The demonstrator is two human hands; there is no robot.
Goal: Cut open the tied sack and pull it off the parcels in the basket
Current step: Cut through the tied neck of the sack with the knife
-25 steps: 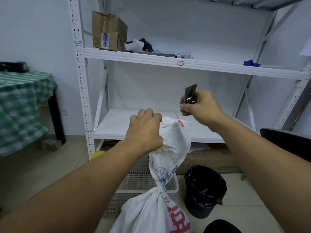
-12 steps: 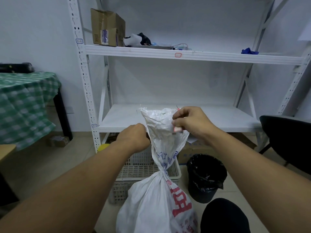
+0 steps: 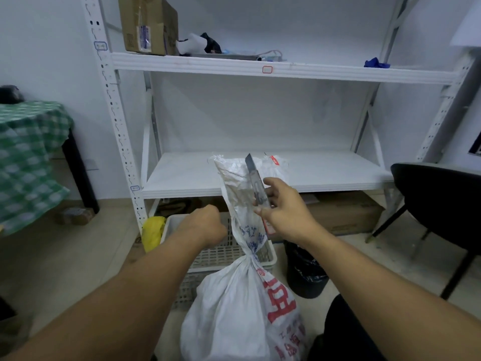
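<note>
the sack (image 3: 242, 308) stands at the basket (image 3: 221, 256) near edge, neck tied and uncut, nothing pulled off yet; left hand (image 3: 205, 225) curls beside the neck, grip hidden; right hand (image 3: 283, 209) holds the knife (image 3: 256, 183), blade up

The sack (image 3: 234, 303) is woven plastic, faintly shiny; the knife (image 3: 256, 185) dull grey metal; the basket (image 3: 218, 256) matt plastic.

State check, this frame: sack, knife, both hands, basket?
sack: tied at the neck, no cut visible, top standing upright.
knife: blade extended, pointing up, against the sack top.
left hand: curled at the sack neck, seemingly gripping it.
right hand: holds the knife.
basket: on the floor behind the sack, contents hidden.
</note>
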